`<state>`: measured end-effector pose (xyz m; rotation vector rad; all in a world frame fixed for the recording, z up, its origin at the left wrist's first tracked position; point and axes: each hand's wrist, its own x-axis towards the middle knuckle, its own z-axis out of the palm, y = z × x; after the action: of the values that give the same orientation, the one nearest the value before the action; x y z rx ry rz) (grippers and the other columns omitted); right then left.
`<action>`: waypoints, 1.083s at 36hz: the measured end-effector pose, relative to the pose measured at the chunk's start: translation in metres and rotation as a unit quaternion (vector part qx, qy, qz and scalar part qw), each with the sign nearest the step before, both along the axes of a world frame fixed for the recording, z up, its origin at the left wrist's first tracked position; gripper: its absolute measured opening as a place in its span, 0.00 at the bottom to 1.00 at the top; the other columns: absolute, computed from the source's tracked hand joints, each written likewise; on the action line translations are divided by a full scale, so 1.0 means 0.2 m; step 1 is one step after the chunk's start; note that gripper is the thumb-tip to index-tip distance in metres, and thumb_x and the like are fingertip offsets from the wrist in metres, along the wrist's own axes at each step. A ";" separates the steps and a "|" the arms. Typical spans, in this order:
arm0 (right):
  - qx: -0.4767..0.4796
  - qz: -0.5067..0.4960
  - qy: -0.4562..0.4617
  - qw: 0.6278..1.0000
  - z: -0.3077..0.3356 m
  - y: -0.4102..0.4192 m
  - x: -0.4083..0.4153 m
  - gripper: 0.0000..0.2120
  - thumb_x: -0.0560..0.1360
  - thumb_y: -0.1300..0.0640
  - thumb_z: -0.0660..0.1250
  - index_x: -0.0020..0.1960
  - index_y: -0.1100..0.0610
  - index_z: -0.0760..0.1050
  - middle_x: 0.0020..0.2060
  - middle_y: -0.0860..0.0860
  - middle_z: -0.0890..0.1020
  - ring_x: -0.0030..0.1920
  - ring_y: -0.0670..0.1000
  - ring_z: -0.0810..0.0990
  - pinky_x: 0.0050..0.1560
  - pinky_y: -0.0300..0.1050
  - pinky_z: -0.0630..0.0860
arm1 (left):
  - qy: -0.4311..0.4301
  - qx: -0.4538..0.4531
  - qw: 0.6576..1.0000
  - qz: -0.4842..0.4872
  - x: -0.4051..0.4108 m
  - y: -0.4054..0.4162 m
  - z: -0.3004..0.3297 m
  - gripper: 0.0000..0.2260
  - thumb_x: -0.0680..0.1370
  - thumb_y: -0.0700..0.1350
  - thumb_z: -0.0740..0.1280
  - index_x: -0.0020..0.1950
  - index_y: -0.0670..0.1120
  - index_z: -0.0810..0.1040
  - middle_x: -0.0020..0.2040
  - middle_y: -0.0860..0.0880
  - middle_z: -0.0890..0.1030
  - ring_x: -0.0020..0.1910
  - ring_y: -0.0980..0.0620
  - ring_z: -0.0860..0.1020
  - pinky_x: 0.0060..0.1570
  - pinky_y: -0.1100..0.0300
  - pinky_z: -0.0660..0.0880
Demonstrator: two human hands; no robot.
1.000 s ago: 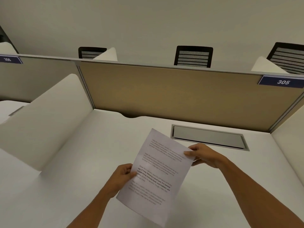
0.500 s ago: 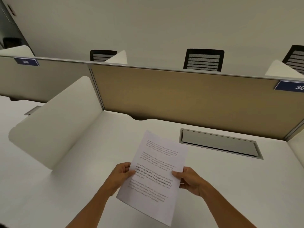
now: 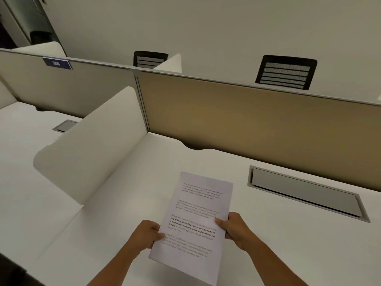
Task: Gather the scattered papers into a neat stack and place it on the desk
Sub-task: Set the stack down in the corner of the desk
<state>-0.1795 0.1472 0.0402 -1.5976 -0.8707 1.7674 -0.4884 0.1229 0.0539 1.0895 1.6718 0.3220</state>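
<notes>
Presently | papers (image 3: 195, 215) were pinched at 9 o'clock by left hand (image 3: 145, 234), at 3 o'clock by right hand (image 3: 235, 229) | held above desk (image 3: 103, 234)

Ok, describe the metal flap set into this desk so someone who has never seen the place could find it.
Start at the tan partition panel behind the white desk. Just in front of it, to the right of the papers held in both hands, the grey metal flap sits flush in the desktop. A similar flap is on the next desk left, past the white divider.
</notes>
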 end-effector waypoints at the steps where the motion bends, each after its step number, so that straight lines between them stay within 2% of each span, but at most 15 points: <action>1: -0.001 -0.005 0.002 1.000 0.00 0.03 -0.03 0.09 0.78 0.62 0.69 0.57 0.53 0.81 0.50 0.51 0.88 0.49 0.52 0.88 0.44 0.49 0.85 | 0.009 0.009 1.000 0.003 -0.03 0.02 -0.01 0.03 0.75 0.39 0.73 0.43 0.41 0.81 0.45 0.43 0.87 0.44 0.48 0.86 0.45 0.53 0.84; 5: -0.004 -0.047 0.005 0.999 -0.02 0.16 -0.17 0.10 0.77 0.62 0.71 0.58 0.57 0.81 0.48 0.51 0.88 0.47 0.52 0.88 0.43 0.48 0.85 | 0.068 0.044 0.997 -0.001 -0.13 0.17 -0.03 0.04 0.74 0.41 0.74 0.41 0.45 0.81 0.43 0.45 0.86 0.42 0.49 0.84 0.44 0.55 0.82; 13: -0.016 -0.097 -0.006 0.995 -0.05 0.44 -0.41 0.09 0.77 0.64 0.71 0.57 0.63 0.82 0.51 0.56 0.87 0.50 0.56 0.87 0.49 0.52 0.85 | 0.101 0.064 0.993 0.011 -0.32 0.50 -0.03 0.04 0.74 0.41 0.74 0.44 0.41 0.84 0.44 0.45 0.86 0.44 0.46 0.84 0.48 0.53 0.80; 18: -0.036 -0.126 -0.043 0.990 -0.09 0.61 -0.58 0.03 0.77 0.65 0.70 0.48 0.62 0.82 0.48 0.57 0.87 0.47 0.57 0.87 0.43 0.49 0.86 | 0.121 0.068 0.990 0.016 -0.44 0.70 -0.05 0.03 0.74 0.42 0.74 0.43 0.43 0.83 0.45 0.45 0.85 0.43 0.47 0.82 0.43 0.57 0.76; 21: -0.049 -0.133 -0.079 0.987 -0.12 0.70 -0.70 0.03 0.76 0.65 0.70 0.45 0.64 0.82 0.46 0.58 0.87 0.45 0.57 0.87 0.47 0.53 0.85 | 0.131 0.061 0.989 0.018 -0.51 0.82 -0.07 0.04 0.74 0.42 0.74 0.46 0.42 0.83 0.45 0.44 0.84 0.45 0.46 0.81 0.45 0.56 0.76; 25: -0.047 -0.137 -0.117 0.983 -0.15 0.84 -0.85 0.08 0.76 0.64 0.69 0.48 0.70 0.80 0.44 0.59 0.87 0.46 0.60 0.87 0.47 0.57 0.85 | 0.140 0.058 0.988 0.026 -0.62 0.96 -0.10 0.04 0.74 0.41 0.74 0.45 0.42 0.82 0.46 0.44 0.84 0.45 0.45 0.81 0.44 0.56 0.74; 28: -0.042 -0.137 -0.132 0.981 -0.16 0.94 -0.94 0.08 0.75 0.63 0.70 0.46 0.70 0.81 0.41 0.57 0.87 0.46 0.60 0.87 0.44 0.54 0.86 | 0.147 0.056 0.987 0.031 -0.72 1.06 -0.12 0.05 0.73 0.41 0.75 0.41 0.42 0.81 0.42 0.45 0.83 0.41 0.47 0.80 0.41 0.57 0.72; 31: -0.035 -0.142 -0.143 0.979 -0.18 1.05 -1.00 0.08 0.74 0.63 0.71 0.41 0.69 0.81 0.40 0.57 0.87 0.44 0.58 0.87 0.42 0.50 0.86 | 0.135 0.057 0.988 0.044 -0.81 1.16 -0.15 0.09 0.72 0.40 0.76 0.38 0.45 0.76 0.37 0.45 0.78 0.37 0.48 0.75 0.41 0.58 0.69; 35: -0.033 -0.140 -0.152 0.978 -0.23 1.19 -1.09 0.05 0.74 0.64 0.72 0.42 0.65 0.84 0.41 0.56 0.87 0.41 0.56 0.87 0.41 0.51 0.86 | 0.122 0.051 0.989 0.064 -0.91 1.30 -0.20 0.05 0.71 0.40 0.77 0.39 0.43 0.81 0.40 0.44 0.84 0.40 0.46 0.80 0.44 0.56 0.74; 39: -0.038 -0.135 -0.167 0.976 -0.29 1.34 -1.15 0.03 0.74 0.64 0.72 0.43 0.63 0.84 0.41 0.56 0.87 0.41 0.57 0.87 0.42 0.55 0.86 | 0.115 0.050 0.989 0.078 -0.98 1.43 -0.25 0.06 0.69 0.42 0.78 0.42 0.45 0.83 0.40 0.48 0.83 0.41 0.47 0.80 0.43 0.59 0.74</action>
<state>-0.4085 0.4142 -0.0181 -1.9963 -0.6973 1.3814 -0.6846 0.4081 0.0043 1.1041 1.9700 0.3963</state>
